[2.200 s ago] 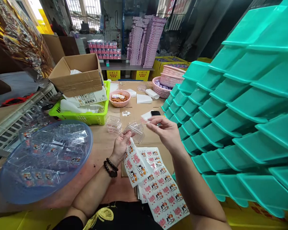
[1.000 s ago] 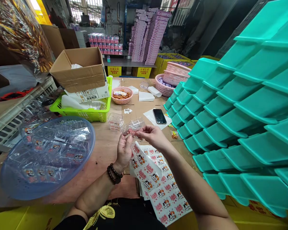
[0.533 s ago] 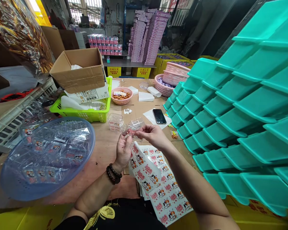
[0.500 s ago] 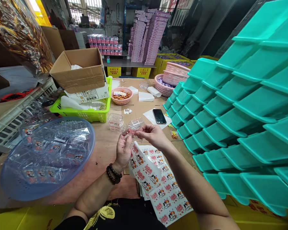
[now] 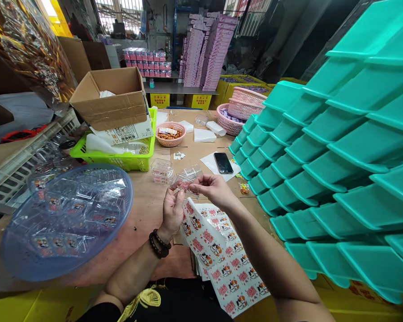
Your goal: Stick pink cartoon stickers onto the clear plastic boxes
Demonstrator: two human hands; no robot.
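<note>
A clear sticker with pink print point(image 5: 182, 184) is pinched between the fingertips of both hands above the table. My left hand point(image 5: 172, 209), with dark beaded bracelets on its wrist, is closed on its left end. My right hand point(image 5: 214, 189) is closed on the right end. Beneath the left fingers, a raised sheet of cartoon cat stickers point(image 5: 201, 232) curls up; I cannot tell whether they grip it too. More sticker sheets point(image 5: 240, 273) lie stacked under it, reaching over the table edge. Just beyond the fingertips are clear plastic boxes point(image 5: 192, 171), partly hidden, and a stack of clear boxes point(image 5: 161, 170).
On the left stands a blue basket point(image 5: 10, 250) of stickered clear boxes, behind it a green basket point(image 5: 147, 163) under a cardboard carton point(image 5: 110, 107). Stacked turquoise bins point(image 5: 322, 165) wall off the right. A phone point(image 5: 223, 163) and a pink basket point(image 5: 169, 142) lie ahead.
The pink-printed sticker has turned slightly and now shows flatter and wider between the fingertips. Both hands and everything around them have stayed almost in place.
</note>
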